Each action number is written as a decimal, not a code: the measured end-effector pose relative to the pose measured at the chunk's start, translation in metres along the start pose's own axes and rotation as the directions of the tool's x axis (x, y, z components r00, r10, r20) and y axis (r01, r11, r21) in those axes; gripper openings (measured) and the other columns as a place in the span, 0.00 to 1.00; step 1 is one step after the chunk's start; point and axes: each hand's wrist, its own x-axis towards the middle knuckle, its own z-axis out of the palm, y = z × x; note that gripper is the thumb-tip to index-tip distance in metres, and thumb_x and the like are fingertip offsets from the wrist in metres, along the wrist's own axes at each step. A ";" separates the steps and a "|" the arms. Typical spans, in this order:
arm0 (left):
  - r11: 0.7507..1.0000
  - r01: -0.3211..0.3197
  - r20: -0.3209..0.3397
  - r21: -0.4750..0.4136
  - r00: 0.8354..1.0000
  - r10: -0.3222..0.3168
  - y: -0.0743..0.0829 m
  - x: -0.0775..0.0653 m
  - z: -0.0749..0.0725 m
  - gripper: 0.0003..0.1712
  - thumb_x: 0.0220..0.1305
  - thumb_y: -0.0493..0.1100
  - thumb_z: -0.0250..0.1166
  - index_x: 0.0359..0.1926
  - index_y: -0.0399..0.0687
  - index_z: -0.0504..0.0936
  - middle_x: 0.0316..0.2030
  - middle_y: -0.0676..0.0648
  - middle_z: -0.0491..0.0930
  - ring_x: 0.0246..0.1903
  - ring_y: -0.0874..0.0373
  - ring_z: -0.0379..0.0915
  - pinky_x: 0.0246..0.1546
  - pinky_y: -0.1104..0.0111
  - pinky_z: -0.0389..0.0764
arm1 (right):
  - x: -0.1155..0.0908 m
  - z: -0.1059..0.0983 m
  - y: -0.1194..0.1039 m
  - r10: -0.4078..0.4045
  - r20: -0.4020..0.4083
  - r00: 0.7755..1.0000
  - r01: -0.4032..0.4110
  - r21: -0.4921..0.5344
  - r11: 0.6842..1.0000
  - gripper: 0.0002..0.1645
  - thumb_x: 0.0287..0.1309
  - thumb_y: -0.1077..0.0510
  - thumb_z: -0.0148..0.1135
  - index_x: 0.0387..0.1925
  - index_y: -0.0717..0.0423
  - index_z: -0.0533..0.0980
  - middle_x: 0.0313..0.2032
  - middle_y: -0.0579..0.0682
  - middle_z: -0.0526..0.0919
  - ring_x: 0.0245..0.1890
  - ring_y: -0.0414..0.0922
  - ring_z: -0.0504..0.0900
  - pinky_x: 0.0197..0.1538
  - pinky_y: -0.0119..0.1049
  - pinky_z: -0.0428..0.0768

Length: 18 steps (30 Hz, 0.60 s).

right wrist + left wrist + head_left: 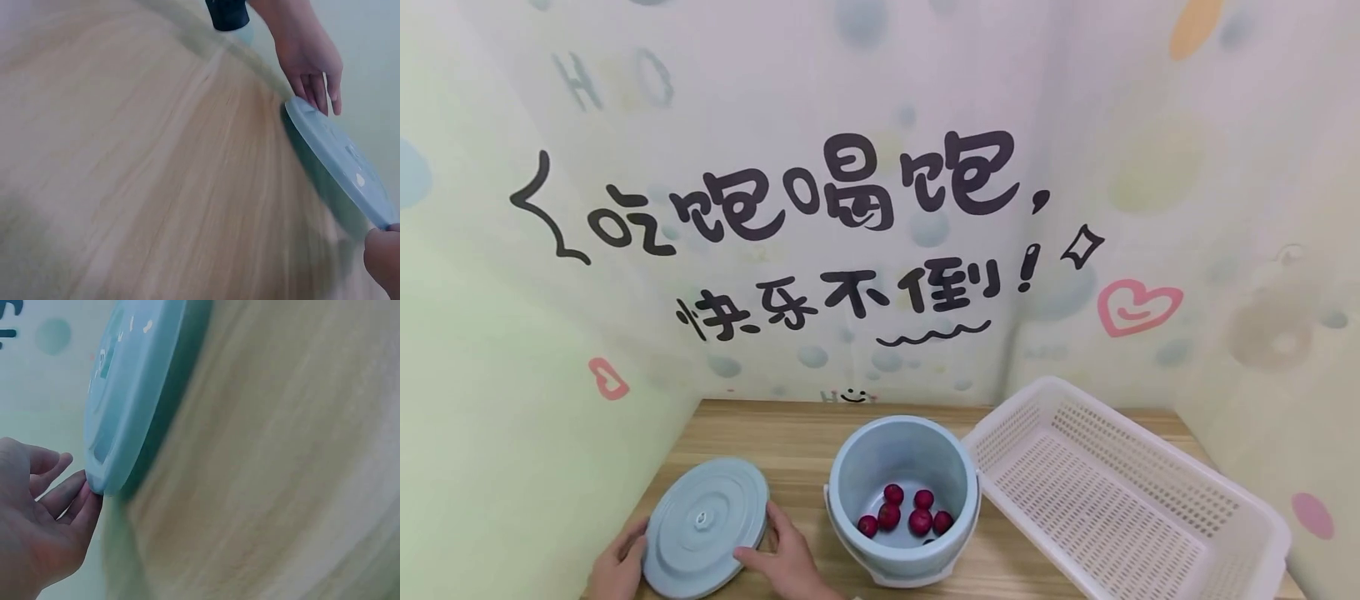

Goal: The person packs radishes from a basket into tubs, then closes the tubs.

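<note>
A round light-blue bucket lid [707, 508] lies low over the left part of the wooden table, its top face up. My left hand [616, 568] holds its left edge, fingertips at the rim in the left wrist view. On the opposite side my right hand [790, 560] pinches the rim, thumb on top and fingers at the edge. To the right of that hand stands a light-blue bucket [904, 562], uncovered, its handle hanging down at the front. Several small dark-red round fruits [920, 522] lie on the bucket's bottom.
A white perforated plastic basket [1090, 492] stands at an angle on the right of the table [790, 433], beside the bucket. Behind the table hangs a printed curtain [850, 358] with black characters, and pale walls close in both sides.
</note>
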 end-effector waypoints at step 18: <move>0.906 -0.423 -0.130 -0.019 0.899 0.417 0.083 -0.068 -0.042 0.29 0.76 0.49 0.52 0.67 0.33 0.70 0.42 0.86 0.69 0.40 0.97 0.65 0.39 0.93 0.73 | -0.063 -0.036 -0.107 -0.289 0.008 0.957 0.285 -0.182 0.941 0.48 0.64 0.51 0.65 0.76 0.61 0.53 0.76 0.59 0.59 0.75 0.57 0.60 0.76 0.43 0.64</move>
